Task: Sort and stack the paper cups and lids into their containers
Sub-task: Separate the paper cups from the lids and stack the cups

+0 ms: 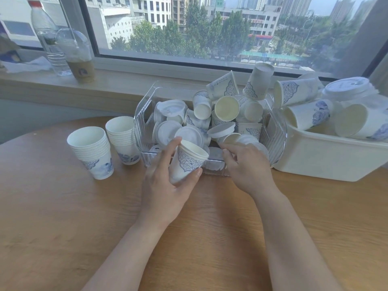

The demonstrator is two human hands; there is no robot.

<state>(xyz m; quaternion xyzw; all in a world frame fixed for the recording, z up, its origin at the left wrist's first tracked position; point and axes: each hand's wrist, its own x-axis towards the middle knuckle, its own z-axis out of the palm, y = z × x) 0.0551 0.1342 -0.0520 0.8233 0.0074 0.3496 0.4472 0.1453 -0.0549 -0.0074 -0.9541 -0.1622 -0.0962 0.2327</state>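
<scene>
So from where I'm watching: far left on the windowsill there's a water bottle (49, 36) and a domed plastic drink cup (76, 57). On the wooden table (63, 217) sit two upright stacks of paper cups, the nearer stack (91, 151) and the farther stack (123, 139) just beside the clear bin (144, 114). That bin is a jumble of loose cups and white lids (190, 135). The left hand (165, 181) is wrapped around a patterned cup (186, 162), tilted, right at the bin's near edge — thumb on one side, fingers on the other. The right hand (245, 164) reaches into the bin with curled fingers touching lids — can't tell if it's actually pinching one. Far right, a white tub (327, 156) holds more cups lying on their sides.
</scene>
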